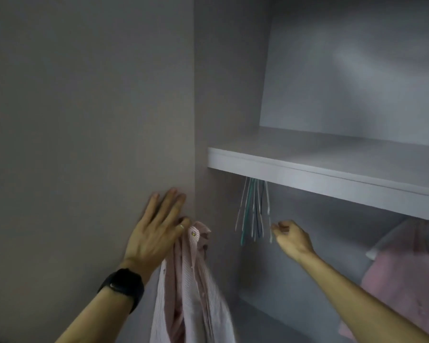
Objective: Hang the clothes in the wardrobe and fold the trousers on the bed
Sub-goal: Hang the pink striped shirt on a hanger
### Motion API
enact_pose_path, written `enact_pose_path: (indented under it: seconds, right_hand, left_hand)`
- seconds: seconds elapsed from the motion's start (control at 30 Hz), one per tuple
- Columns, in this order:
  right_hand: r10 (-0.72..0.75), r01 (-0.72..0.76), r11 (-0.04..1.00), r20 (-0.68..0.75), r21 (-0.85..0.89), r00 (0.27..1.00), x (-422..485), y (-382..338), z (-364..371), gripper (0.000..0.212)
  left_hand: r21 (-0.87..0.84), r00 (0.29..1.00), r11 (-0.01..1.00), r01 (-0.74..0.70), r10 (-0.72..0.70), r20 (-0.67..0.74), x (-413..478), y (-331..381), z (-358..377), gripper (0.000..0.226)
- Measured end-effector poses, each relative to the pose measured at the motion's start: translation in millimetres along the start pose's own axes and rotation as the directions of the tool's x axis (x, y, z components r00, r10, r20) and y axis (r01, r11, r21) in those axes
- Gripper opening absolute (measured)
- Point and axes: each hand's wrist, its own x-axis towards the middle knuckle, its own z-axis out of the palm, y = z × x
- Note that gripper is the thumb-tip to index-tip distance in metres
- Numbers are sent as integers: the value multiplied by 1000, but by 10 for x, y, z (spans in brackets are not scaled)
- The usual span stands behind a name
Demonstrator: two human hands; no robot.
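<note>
The step in hand is hanging: a shirt needs a hanger before it can go on the rail. The left hand [159,229], with a dark watch [124,285] on its wrist, holds a pink striped shirt [191,288] up by its collar end, just outside the left edge of the wardrobe [223,100]. The forefinger and thumb pinch the cloth while the other three fingers stand straight against the wall panel. The rest of the shirt hangs down loose and bunched below the hand.

The right hand [291,237] reaches into the wardrobe with its fingers curled, right beside the lower tips of a bunch of thin hangers [254,214]. The picture is blurred there, so I cannot tell whether the fingertips already grip the nearest hanger or are only touching it.

Inside the wardrobe, the hangers dangle bare in a tight cluster under the shelf [307,169]. The space above the shelf shows nothing on it. Further right, a pink garment [406,280] hangs below the shelf.

The next move likely calls for picking one hanger free of the bunch without dragging its neighbours along, then feeding it into the shirt's neck.
</note>
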Motion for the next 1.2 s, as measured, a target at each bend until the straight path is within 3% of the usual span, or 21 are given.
enact_pose_path:
  seconds: [0.13, 0.33, 0.43, 0.57, 0.63, 0.77, 0.9, 1.03, 1.1, 1.2]
  right_hand:
    - [145, -145, 989, -16, -16, 989, 459, 61, 267, 59]
    - [181, -171, 982, -139, 79, 974, 758, 163, 622, 29]
    - [207, -184, 967, -120, 179, 971, 805, 160, 821, 44]
    - [176, -136, 967, -179, 213, 968, 980, 166, 1080, 41]
    - [187, -136, 954, -175, 267, 967, 1040, 132, 1155, 46]
    - [166, -120, 869, -54, 481, 985, 714, -190, 1099, 14]
    - [134, -112, 773, 13, 625, 991, 617, -292, 1004, 12]
    - [190, -108, 837, -100, 537, 977, 584, -308, 941, 16]
    - [197, -104, 938, -265, 330, 944, 511, -348, 863, 32]
    - [208, -165, 977, -408, 137, 889, 430, -408, 705, 57]
  left_hand:
    - [73, 998, 997, -40, 43, -42, -21, -21, 181, 42]
    - [201, 993, 978, -64, 82, -84, -23, -95, 431, 51]
    - [319, 999, 946, -55, 52, 18, -48, -38, 394, 69]
    - [357, 992, 930, -83, 42, 121, -64, 28, 375, 62]
    - [346, 995, 936, -65, 36, 90, -67, 6, 388, 59]
    - [308, 997, 950, -57, 40, 60, -76, -24, 396, 56]
    - [257, 999, 965, -47, 44, 19, -77, -14, 389, 50]
    - [276, 998, 960, -50, 39, 44, -72, -1, 413, 45]
    - [274, 999, 961, -41, 30, 42, -64, 9, 407, 46]
    - [270, 996, 960, -67, 49, 73, -60, 31, 414, 53]
